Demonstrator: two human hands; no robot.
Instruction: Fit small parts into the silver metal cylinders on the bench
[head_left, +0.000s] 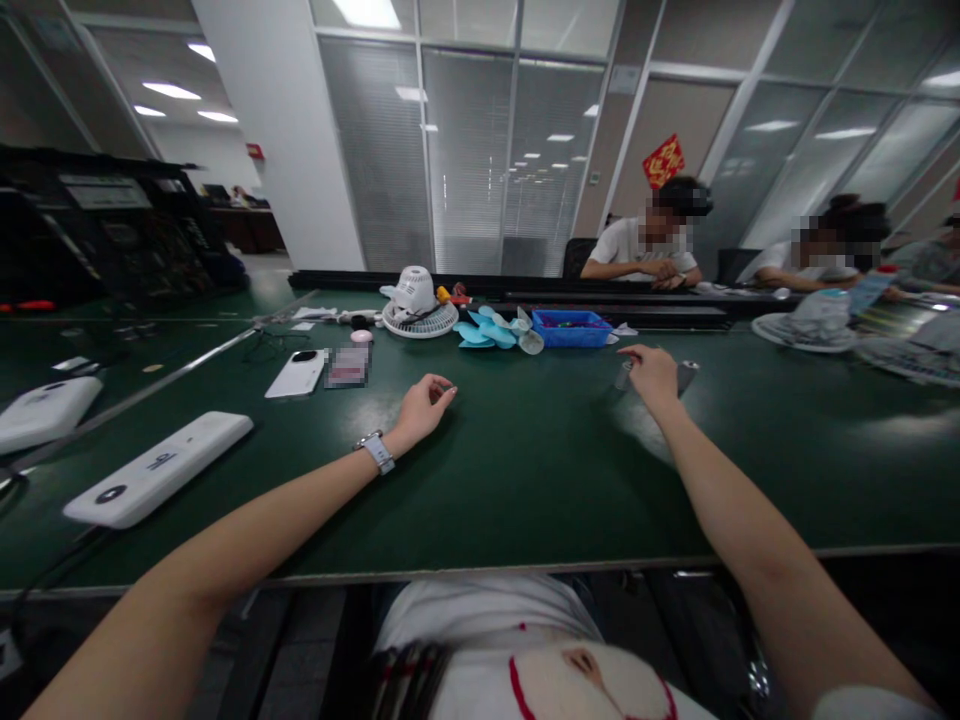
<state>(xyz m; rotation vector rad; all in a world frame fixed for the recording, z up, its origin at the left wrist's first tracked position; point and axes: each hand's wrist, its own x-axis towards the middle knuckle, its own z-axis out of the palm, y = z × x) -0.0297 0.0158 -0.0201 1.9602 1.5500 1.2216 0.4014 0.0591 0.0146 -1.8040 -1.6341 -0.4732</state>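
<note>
My left hand (426, 408) rests over the green tabletop (517, 460), its fingers loosely curled with a gap between thumb and fingertips. Nothing shows inside it. A watch with a pale strap (378, 452) is on that wrist. To the right, my right hand (652, 378) hovers low over the table, its index finger stretched to the left and no held thing visible. Close by its wrist lies a small grey cylinder (686, 374). Another greyish piece (622, 376) shows under the fingertips; its kind is unclear, and I cannot tell whether the hand touches it.
Along the back stand a white fan housing (414, 292), light-blue fan blades (487, 328) and a blue basket (571, 330). A white phone (295, 374) and a long white device (161, 470) lie left. More fan parts (817, 322) are right. Two co-workers (645, 245) sit across.
</note>
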